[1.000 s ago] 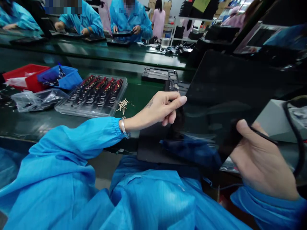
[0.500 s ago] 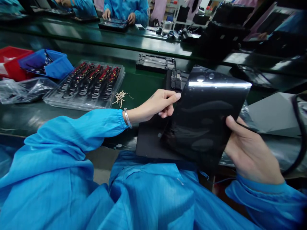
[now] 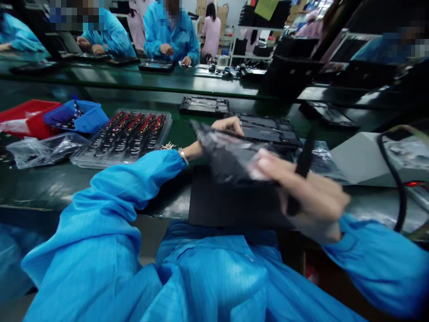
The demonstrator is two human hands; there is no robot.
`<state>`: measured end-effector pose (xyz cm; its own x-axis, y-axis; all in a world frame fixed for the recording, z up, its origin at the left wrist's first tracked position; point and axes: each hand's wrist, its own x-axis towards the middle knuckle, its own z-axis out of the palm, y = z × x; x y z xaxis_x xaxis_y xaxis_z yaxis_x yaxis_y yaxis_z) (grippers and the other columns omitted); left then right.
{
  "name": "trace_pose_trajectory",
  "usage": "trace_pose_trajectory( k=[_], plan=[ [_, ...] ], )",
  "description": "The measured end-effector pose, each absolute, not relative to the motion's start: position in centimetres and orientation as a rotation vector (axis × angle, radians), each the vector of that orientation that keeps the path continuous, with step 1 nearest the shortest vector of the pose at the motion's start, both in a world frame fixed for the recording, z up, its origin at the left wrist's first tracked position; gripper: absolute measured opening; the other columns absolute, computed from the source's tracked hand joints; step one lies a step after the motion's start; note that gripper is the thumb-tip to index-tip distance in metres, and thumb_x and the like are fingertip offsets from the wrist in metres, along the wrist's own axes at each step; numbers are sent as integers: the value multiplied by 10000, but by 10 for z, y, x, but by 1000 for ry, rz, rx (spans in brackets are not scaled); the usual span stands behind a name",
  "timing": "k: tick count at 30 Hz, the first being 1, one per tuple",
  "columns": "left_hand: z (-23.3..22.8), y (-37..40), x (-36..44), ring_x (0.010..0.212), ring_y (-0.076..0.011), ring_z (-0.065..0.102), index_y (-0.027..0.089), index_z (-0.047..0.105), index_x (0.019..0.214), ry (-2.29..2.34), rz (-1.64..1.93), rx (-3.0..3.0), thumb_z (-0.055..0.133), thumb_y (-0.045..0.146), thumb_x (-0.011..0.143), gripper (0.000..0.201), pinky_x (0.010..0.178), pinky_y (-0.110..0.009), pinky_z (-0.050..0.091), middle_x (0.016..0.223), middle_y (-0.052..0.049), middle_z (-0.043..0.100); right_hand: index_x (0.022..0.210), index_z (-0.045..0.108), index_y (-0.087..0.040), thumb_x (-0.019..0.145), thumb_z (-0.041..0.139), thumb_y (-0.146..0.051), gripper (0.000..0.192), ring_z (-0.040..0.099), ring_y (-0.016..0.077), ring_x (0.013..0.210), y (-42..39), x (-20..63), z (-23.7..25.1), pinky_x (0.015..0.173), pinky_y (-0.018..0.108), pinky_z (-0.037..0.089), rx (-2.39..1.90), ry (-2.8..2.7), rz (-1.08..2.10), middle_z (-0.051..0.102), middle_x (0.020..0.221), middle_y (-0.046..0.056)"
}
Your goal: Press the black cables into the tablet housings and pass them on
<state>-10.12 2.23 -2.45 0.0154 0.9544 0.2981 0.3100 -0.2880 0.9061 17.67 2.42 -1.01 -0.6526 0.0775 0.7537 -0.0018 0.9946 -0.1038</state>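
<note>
green bench [image 3: 110, 188], no legible labels

Long green workbenches [image 3: 140, 82] fill a bright, shelf-lined [image 3: 264, 27] workshop.

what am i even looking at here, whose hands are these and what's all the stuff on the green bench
This is one picture from a camera worn on a worker's head, looking down at their own arms in blue sleeves. The left hand and the right hand together hold a crumpled dark film; the right also grips a thin black tool. Below lies a flat black panel. On the green bench sit a clear tray of red-tipped parts, a blue bin and a red bin. Other people work behind.
</note>
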Motion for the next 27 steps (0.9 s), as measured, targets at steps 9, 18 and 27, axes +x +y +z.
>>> trace_pose_trajectory(
  k=[9, 18, 27],
  plan=[
    [-68, -72, -160, 1064, -255, 695, 190, 722, 1145, 2100, 601, 1912, 435, 488, 1028, 430, 976, -357, 498, 1148, -95, 746, 1355, 662, -119, 1034, 469, -105, 375, 604, 299, 1351, -5, 195, -78, 1123, 483, 548, 109, -2481, -140, 629, 1427, 176],
    [-97, -128, -126, 1498, -401, 335, 218, 549, 1479, 2261, 514, 1666, 299, 645, 1011, 682, 1200, -677, 295, 1666, -118, 372, 1251, 706, -75, 1005, 642, -216, 291, 657, 329, 1279, -18, 184, -87, 1062, 497, 584, 186, -2528, -60, 710, 1292, 220],
    [-38, -120, -75, 1085, -266, 726, 266, 155, 1627, 1636, 1158, 950, 693, 431, 853, 957, 828, -345, 623, 1397, -149, 644, 1241, 705, -91, 975, 659, -176, 283, 628, 327, 1323, -6, 185, -98, 1090, 513, 574, 218, -2374, -42, 690, 1340, 193]
  ],
)
